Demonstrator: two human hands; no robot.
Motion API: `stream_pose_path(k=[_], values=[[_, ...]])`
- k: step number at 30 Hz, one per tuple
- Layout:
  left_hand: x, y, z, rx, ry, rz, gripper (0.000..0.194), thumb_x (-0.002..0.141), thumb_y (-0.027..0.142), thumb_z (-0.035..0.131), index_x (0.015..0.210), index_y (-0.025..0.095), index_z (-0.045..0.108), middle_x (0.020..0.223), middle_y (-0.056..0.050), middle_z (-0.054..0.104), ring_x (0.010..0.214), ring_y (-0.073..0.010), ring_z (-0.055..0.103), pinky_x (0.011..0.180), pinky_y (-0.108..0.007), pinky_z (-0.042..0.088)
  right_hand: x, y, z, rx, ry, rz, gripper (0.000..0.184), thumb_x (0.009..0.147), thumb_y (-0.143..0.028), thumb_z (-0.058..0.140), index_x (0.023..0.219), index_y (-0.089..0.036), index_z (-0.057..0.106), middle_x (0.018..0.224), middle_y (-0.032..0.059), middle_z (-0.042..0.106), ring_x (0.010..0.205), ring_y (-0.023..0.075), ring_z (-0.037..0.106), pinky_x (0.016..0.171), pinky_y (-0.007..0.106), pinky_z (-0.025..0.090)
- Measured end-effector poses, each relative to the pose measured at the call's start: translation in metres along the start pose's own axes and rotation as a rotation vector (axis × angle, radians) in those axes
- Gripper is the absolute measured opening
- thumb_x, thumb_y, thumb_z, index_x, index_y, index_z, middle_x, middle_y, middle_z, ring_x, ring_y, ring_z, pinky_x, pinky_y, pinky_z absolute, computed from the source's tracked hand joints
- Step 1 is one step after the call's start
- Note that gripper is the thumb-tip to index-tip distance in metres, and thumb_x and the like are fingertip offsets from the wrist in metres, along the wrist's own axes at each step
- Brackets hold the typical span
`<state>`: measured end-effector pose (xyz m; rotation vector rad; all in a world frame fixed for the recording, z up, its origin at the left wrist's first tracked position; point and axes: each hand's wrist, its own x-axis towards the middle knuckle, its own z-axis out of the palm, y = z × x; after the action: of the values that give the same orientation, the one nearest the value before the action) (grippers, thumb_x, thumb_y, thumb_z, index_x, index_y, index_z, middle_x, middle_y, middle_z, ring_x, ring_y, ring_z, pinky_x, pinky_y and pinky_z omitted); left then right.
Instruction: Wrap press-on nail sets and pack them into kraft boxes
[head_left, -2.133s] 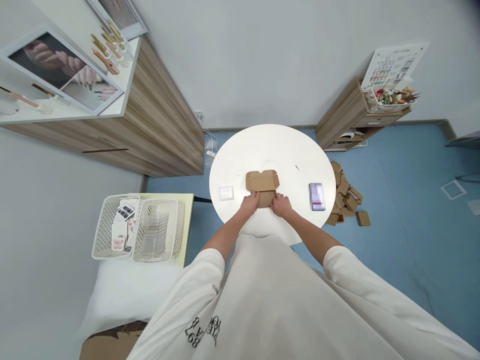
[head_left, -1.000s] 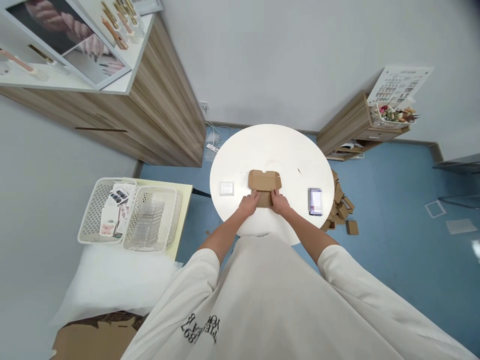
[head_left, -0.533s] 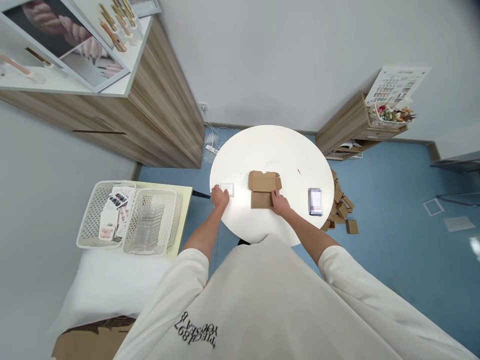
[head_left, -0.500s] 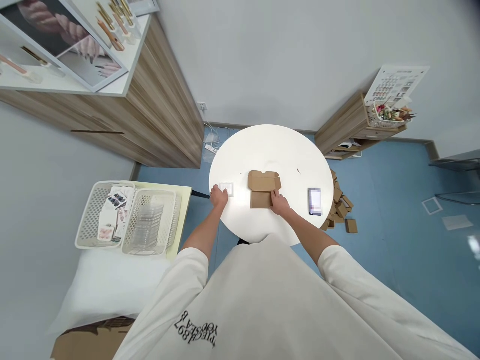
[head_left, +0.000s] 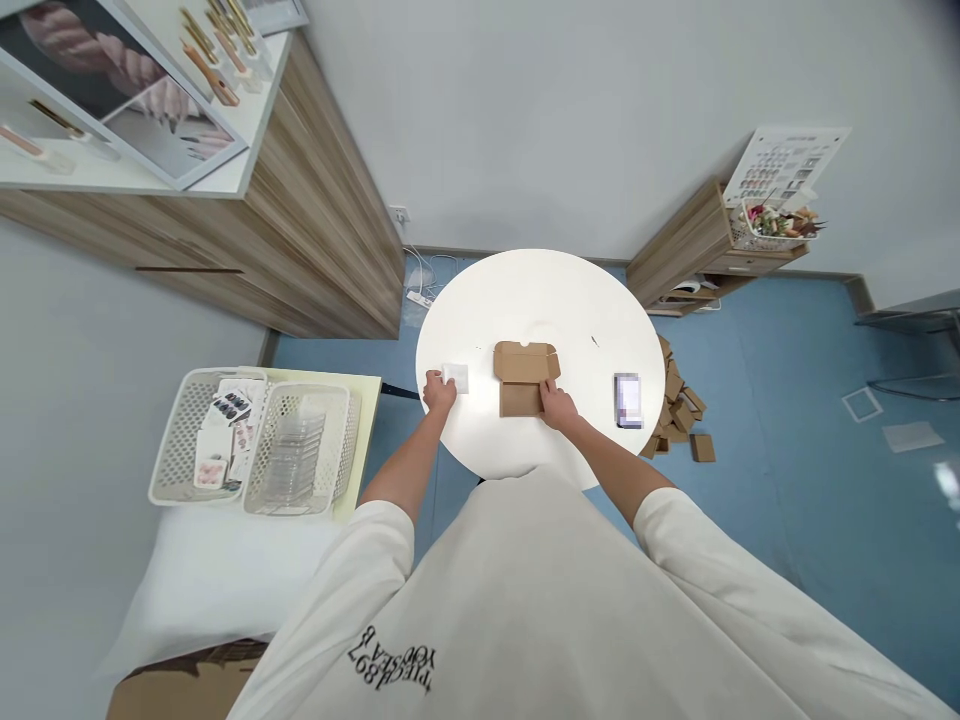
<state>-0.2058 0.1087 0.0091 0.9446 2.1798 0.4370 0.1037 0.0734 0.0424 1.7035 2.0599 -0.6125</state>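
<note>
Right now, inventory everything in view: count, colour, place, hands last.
Round table: one, white, centre.
Open cardboard box: one, brown, table's middle.
Flat plastic case: one, whitish, table's left.
Blurred rectangular item: one, purplish, table's right.
Small cardboard boxes: uncountable heap, brown, right floor.
Side table: one, pale yellow, left.
Perforated plastic baskets: two, white, on side table.
Stacked plastic trays: several, clear, inside one basket.
Wood-grain cabinets: two, brown, left and right.
Framed pictures: two, pale frames, left cabinet.
Flower basket: one, white, right cabinet.
Printed board: one, white, behind flowers.
Short-sleeved shirt: one, whitish, foreground.
Left hand: one, bare, at the case.
Right hand: one, bare, on box's right edge.
</note>
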Motion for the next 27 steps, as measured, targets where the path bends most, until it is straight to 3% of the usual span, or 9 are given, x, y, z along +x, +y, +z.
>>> stream_pose_path(k=[3,7,14,19,27], values=[[-0.015,0.004,0.005,-0.121,-0.019,0.133,0.033,0.088,0.026,0.066,0.116,0.026,0.049,0.114,-0.007,0.067,0.102,-0.021,0.066,0.087,-0.031,0.048,0.0,0.001,0.001,0.019,0.011,0.0,0.075,0.084,-0.025,0.069,0.148,-0.018,0.029,0.143,0.0204,0.039,0.106,0.0317,0.056,0.084,0.04,0.046],[-0.048,0.021,0.026,-0.2,-0.187,0.281,0.04,0.084,0.026,0.068,0.119,0.026,0.049,0.105,-0.003,0.069,0.089,-0.0168,0.067,0.08,-0.028,0.049,0.0,0.004,0.002,0.06,0.021,-0.008,0.075,0.083,-0.025,0.07,0.147,-0.019,0.03,0.143,0.0199,0.039,0.107,0.0314,0.057,0.084,0.039,0.045],[-0.102,0.048,0.08,0.08,-0.337,0.381,0.035,0.084,0.024,0.068,0.112,0.028,0.048,0.101,-0.001,0.072,0.093,-0.0199,0.068,0.082,-0.031,0.047,-0.001,0.009,0.005,0.084,0.066,-0.012,0.064,0.088,-0.026,0.065,0.144,-0.019,0.034,0.141,0.0184,0.042,0.106,0.0298,0.057,0.084,0.038,0.045],[-0.111,0.059,0.095,0.25,-0.311,0.362,0.03,0.086,0.023,0.063,0.11,0.026,0.046,0.099,-0.004,0.072,0.097,-0.0242,0.068,0.081,-0.034,0.045,-0.003,0.012,0.007,0.097,0.074,-0.014,0.066,0.088,-0.029,0.066,0.145,-0.019,0.034,0.142,0.0182,0.042,0.107,0.0295,0.056,0.084,0.036,0.044],[-0.108,0.066,0.101,0.294,-0.285,0.321,0.03,0.087,0.023,0.065,0.109,0.027,0.044,0.1,-0.004,0.069,0.096,-0.0231,0.067,0.078,-0.032,0.045,-0.004,0.015,0.011,0.081,0.092,-0.03,0.074,0.084,-0.032,0.071,0.146,-0.018,0.033,0.144,0.0183,0.041,0.107,0.0292,0.056,0.084,0.036,0.045]])
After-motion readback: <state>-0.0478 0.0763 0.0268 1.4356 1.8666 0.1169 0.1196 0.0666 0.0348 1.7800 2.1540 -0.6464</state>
